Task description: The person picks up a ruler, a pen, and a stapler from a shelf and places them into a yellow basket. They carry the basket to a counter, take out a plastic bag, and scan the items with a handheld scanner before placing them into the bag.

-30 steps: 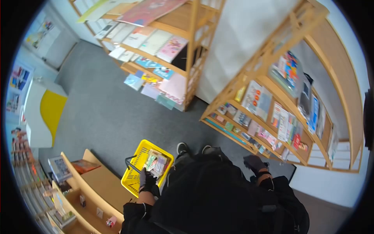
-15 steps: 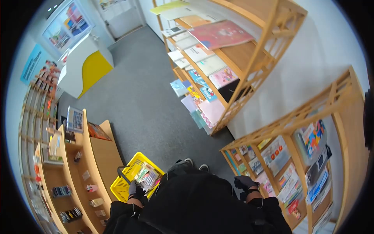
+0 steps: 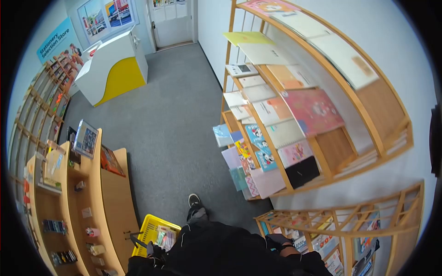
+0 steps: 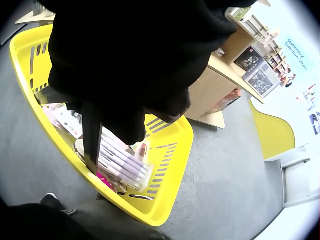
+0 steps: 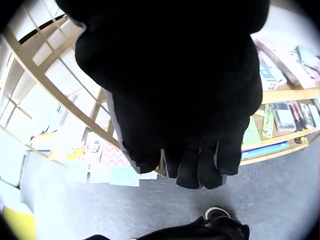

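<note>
My gloved left hand (image 3: pixel 156 254) grips the dark handle (image 4: pixel 92 142) of a yellow shopping basket (image 4: pixel 176 172), which hangs low at my left side. Inside the basket lie a clear pack of pale purple pens (image 4: pixel 122 162) and other small packaged goods, partly covered by the hand and handle in the left wrist view. My gloved right hand (image 3: pixel 278 241) hangs at my right side, holding nothing, near the low shelf rack. Its fingers (image 5: pixel 192 167) point down, loosely relaxed, in the right wrist view.
To the left stands a wooden shelf unit (image 3: pixel 113 193) with small goods. Along the right wall are a rack of notebooks (image 3: pixel 285 133) and a lower rack (image 3: pixel 340 221). Grey floor (image 3: pixel 179 110) runs between them towards a white-and-yellow counter (image 3: pixel 117 76) and a door (image 3: pixel 171 25).
The view has swung up and right, so the counter, sign and door show more fully. The basket stays in my left hand, and one foot is now forward.
</note>
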Action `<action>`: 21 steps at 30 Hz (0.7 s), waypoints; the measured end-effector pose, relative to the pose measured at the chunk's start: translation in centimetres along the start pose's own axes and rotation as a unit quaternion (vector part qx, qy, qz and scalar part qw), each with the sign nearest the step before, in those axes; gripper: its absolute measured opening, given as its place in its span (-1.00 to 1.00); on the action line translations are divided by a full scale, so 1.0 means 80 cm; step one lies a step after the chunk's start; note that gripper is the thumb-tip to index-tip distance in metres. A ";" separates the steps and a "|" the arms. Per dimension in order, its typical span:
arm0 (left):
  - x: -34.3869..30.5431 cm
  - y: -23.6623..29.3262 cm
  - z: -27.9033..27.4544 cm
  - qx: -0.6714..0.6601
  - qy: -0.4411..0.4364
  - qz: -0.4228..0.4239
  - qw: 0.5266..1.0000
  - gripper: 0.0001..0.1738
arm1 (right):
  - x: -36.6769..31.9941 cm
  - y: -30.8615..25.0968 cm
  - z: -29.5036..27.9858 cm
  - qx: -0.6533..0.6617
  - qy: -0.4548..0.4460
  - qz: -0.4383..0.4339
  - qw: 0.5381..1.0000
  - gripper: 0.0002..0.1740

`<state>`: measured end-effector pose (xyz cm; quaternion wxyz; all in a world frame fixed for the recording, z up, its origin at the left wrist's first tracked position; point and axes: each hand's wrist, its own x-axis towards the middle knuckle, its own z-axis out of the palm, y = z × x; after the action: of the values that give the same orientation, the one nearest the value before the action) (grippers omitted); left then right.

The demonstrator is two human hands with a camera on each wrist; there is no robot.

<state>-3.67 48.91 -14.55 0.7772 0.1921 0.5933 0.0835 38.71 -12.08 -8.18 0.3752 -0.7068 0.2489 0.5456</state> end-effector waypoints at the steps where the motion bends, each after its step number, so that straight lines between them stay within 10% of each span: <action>1: -0.024 -0.011 -0.112 -0.009 0.000 -0.007 1.000 -0.50 | -0.007 -0.030 0.013 0.002 0.006 -0.002 1.000 -0.65; 3: 0.050 0.043 0.071 -0.026 -0.001 -0.021 0.999 -0.50 | -0.002 -0.079 0.026 0.010 0.014 -0.002 1.000 -0.66; 4: 0.028 0.068 -0.041 -0.035 -0.001 -0.028 0.999 -0.50 | 0.011 -0.103 0.023 -0.073 -0.005 -0.051 0.996 -0.65; 7: 0.038 0.062 -0.004 -0.057 0.003 -0.045 0.997 -0.50 | 0.039 -0.183 0.026 -0.402 -0.028 -0.208 0.891 -0.57; 9: 0.076 0.134 0.060 -0.064 0.009 -0.063 0.996 -0.49 | 0.014 -0.276 0.057 -0.326 0.025 -0.123 0.937 -0.52; 11: 0.106 0.194 0.136 -0.071 0.016 -0.080 0.994 -0.49 | 0.044 -0.348 0.073 -0.465 0.009 -0.265 0.844 -0.54; 14: 0.122 0.266 0.170 -0.082 0.030 -0.089 0.992 -0.49 | 0.049 -0.461 0.112 -0.200 -0.011 -0.168 0.965 -0.57; 18: 0.142 0.331 0.223 0.094 0.108 0.006 0.990 -0.48 | 0.091 -0.539 0.121 -0.175 -0.048 -0.154 0.971 -0.44; 21: 0.130 0.390 0.332 -0.116 0.089 0.084 0.986 -0.50 | 0.195 -0.602 0.123 -0.246 -0.069 -0.104 0.961 -0.50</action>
<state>27.70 75.76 -5.49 0.7288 0.1419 0.6280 0.2332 74.04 25.32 -11.84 0.2605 -0.7600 0.0052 0.5954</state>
